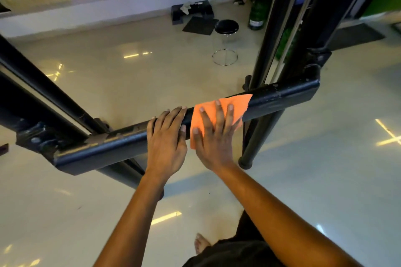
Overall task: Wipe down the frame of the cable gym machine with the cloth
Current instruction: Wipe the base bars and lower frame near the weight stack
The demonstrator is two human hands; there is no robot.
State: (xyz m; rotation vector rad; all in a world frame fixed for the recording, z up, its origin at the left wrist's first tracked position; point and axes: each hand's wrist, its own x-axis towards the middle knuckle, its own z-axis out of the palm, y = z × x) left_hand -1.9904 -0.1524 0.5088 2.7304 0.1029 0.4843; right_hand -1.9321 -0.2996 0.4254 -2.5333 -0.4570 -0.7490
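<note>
A black horizontal crossbar (280,99) of the cable machine frame runs across the middle of the head view, with scuffed paint. An orange cloth (236,104) is draped over it. My right hand (213,136) presses flat on the cloth with its fingers spread and straight. Just to its left, my left hand (167,136) rests on the bare bar, fingers laid over the top.
Black uprights (267,34) rise behind the bar at right, and slanted frame tubes (43,89) run off to the left. Beyond lie a glossy floor, a black round stool (226,28), a green bottle (257,13) and dark mats. My foot (200,243) shows below.
</note>
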